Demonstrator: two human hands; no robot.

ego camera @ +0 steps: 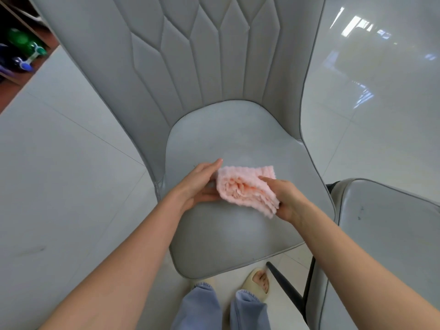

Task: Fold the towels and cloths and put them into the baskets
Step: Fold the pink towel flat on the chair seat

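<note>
Now folding: left hand (195, 184) flat-fingered against small fluffy pink cloth (247, 189) on grey padded chair seat (228, 139), right hand (283, 198) pinching near corner; best align edges, press flat.

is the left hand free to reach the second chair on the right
Probably not: the left hand steadies the pink cloth, and the right hand lies between it and that second chair.

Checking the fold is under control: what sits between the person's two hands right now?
In the head view, only the folded pink cloth lies between the left hand and right hand, over the grey chair seat.
</note>
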